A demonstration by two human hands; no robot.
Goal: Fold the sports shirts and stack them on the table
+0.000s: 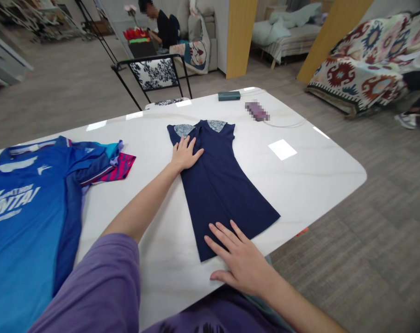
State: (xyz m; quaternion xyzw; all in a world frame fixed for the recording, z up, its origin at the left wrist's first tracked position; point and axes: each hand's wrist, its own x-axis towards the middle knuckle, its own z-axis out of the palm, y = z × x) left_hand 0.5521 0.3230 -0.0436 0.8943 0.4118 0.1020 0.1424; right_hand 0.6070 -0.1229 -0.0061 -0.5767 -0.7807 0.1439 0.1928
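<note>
A navy dress (219, 185) with pale patterned patches at its shoulders lies flat on the white table (310, 180), its flared hem toward me. My left hand (185, 155) rests on the upper left of the dress, below one patch, with the fingers spread. Over the hem at the near side, my right hand (239, 256) lies with its fingers apart, the fingertips on the cloth. Neither hand grips anything. To the left, a blue sports jersey (29, 203) with white lettering is spread out, with a pink and purple striped cloth (121, 167) showing from under its sleeve.
A dark green box-like object (229, 95) and a blurred purple object (256, 111) with a cable lie near the far edge. Behind the table stands a black-framed chair (156, 74). A person (166, 30) sits farther back; a patterned sofa (355, 74) is at the right.
</note>
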